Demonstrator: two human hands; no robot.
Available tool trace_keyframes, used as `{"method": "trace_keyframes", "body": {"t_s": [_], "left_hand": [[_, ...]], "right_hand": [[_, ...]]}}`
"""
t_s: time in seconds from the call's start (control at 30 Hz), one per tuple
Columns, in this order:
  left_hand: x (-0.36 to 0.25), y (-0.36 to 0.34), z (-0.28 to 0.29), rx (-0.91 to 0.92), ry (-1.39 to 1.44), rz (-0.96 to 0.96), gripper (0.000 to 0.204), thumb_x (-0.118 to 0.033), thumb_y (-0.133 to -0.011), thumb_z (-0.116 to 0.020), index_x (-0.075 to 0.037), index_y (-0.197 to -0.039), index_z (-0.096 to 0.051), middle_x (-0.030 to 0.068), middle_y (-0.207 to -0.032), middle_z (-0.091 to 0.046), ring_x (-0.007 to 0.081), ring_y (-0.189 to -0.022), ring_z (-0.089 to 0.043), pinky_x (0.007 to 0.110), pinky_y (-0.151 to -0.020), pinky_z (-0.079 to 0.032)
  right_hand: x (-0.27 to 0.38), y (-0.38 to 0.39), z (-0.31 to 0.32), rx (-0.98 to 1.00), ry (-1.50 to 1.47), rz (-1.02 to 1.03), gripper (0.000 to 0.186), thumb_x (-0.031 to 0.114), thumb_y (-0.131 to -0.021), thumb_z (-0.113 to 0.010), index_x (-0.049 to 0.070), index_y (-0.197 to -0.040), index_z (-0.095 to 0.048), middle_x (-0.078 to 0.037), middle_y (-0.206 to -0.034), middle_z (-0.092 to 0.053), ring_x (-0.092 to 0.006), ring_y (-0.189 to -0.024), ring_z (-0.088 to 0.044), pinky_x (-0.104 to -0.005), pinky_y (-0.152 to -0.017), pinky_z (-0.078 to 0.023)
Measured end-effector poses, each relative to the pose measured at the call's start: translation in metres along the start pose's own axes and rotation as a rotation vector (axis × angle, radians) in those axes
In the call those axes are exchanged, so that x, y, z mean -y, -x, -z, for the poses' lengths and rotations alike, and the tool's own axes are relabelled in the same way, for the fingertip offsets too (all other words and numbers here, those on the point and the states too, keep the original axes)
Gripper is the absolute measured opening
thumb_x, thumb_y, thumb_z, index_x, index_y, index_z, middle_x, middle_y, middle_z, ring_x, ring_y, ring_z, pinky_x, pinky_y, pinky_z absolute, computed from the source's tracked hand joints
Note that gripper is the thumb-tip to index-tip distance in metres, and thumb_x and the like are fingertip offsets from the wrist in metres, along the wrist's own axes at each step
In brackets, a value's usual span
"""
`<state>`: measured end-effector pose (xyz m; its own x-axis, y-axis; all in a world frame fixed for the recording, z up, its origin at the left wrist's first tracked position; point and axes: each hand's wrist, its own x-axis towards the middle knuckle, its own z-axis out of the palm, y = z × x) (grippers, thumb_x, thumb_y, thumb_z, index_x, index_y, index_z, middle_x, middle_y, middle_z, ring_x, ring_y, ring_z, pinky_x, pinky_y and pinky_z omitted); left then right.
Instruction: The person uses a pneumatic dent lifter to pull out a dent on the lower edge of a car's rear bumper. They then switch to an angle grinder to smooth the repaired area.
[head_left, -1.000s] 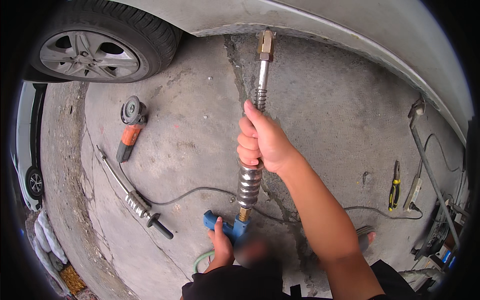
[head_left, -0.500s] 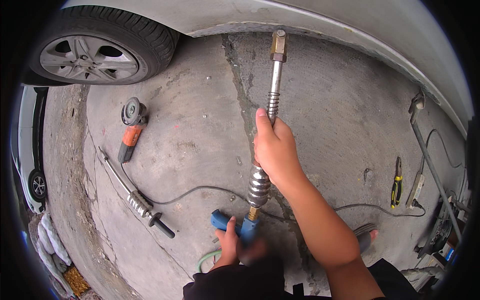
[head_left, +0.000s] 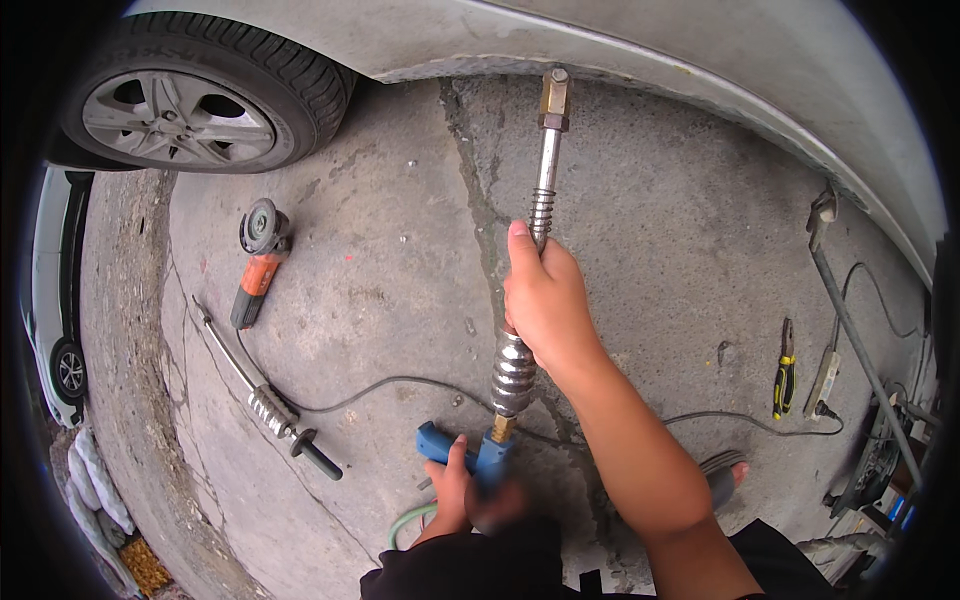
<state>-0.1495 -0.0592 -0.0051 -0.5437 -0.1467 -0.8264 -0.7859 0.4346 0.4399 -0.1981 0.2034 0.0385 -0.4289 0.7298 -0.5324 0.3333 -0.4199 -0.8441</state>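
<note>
Slide hammer [head_left: 513,372] has shifted rightward, left hand [head_left: 453,493] and right hand [head_left: 546,297] clamped on it.

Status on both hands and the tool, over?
Right hand closed around chrome tool; left hand gripping its blue handle. Tip near car panel, contact unclear. Dark cord crosses floor beneath.

Car [head_left: 640,48] along far side, wheel [head_left: 180,120] far left. Slide hammer [head_left: 514,375] mid-view: right hand [head_left: 548,295] on shaft, left hand [head_left: 452,492] at near end. On floor [head_left: 650,250], left: grinder [head_left: 260,270], spare hammer [head_left: 269,410] nearer. Right: pliers [head_left: 785,375], power strip [head_left: 825,382] just beside, rod [head_left: 855,305] beyond to right.
</note>
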Motion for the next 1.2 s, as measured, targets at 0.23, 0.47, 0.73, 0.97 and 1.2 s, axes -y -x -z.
{"method": "trace_keyframes", "body": {"t_s": [0.23, 0.47, 0.73, 0.97, 1.2], "left_hand": [[0.015, -0.016, 0.006, -0.023, 0.023, -0.051, 0.061, -0.038, -0.084, -0.075, 0.004, -0.113, -0.041, 0.0139, -0.103, -0.053, 0.0207, -0.091, -0.053, 0.035, -0.081, -0.047], [0.007, -0.009, 0.004, -0.013, 0.005, -0.038, 0.062, -0.039, -0.084, -0.075, 0.004, -0.113, -0.042, 0.0148, -0.105, -0.053, 0.0212, -0.093, -0.053, 0.035, -0.083, -0.046], [0.034, -0.043, 0.022, -0.001, 0.131, -0.020, 0.060, -0.036, -0.084, -0.073, 0.002, -0.118, -0.041, 0.0139, -0.109, -0.051, 0.0231, -0.099, -0.052, 0.038, -0.091, -0.045], [0.018, -0.030, 0.018, -0.007, 0.136, 0.000, 0.056, -0.042, -0.086, -0.069, 0.004, -0.108, -0.048, 0.0117, -0.103, -0.053, 0.0202, -0.094, -0.051, 0.034, -0.087, -0.044], [0.020, -0.026, 0.012, 0.001, 0.104, -0.001, 0.062, -0.044, -0.085, -0.073, 0.005, -0.112, -0.046, 0.0122, -0.103, -0.054, 0.0202, -0.092, -0.052, 0.035, -0.084, -0.045]], "right_hand": [[0.003, 0.001, -0.002, 0.024, 0.000, -0.011, 0.051, 0.044, -0.102, -0.046, 0.000, -0.078, -0.054, -0.010, -0.064, -0.057, -0.0241, -0.062, -0.058, -0.0409, -0.061, -0.045], [-0.001, -0.003, -0.002, 0.013, -0.003, -0.003, 0.052, 0.044, -0.102, -0.045, 0.000, -0.078, -0.055, -0.010, -0.064, -0.057, -0.0242, -0.062, -0.058, -0.0409, -0.060, -0.044], [-0.002, 0.004, 0.006, 0.233, -0.130, 0.028, 0.034, 0.036, -0.100, -0.058, 0.007, -0.086, -0.048, -0.005, -0.069, -0.057, -0.0123, -0.061, -0.054, -0.0314, -0.059, -0.046], [-0.033, 0.016, 0.000, 0.285, -0.228, 0.001, 0.027, 0.026, -0.096, -0.064, 0.006, -0.085, -0.049, -0.007, -0.067, -0.062, -0.0141, -0.061, -0.059, -0.0291, -0.057, -0.046], [-0.030, 0.018, 0.003, 0.223, -0.182, 0.007, 0.027, 0.028, -0.100, -0.057, 0.002, -0.090, -0.055, -0.006, -0.067, -0.064, -0.0136, -0.060, -0.061, -0.0301, -0.058, -0.047]]}}
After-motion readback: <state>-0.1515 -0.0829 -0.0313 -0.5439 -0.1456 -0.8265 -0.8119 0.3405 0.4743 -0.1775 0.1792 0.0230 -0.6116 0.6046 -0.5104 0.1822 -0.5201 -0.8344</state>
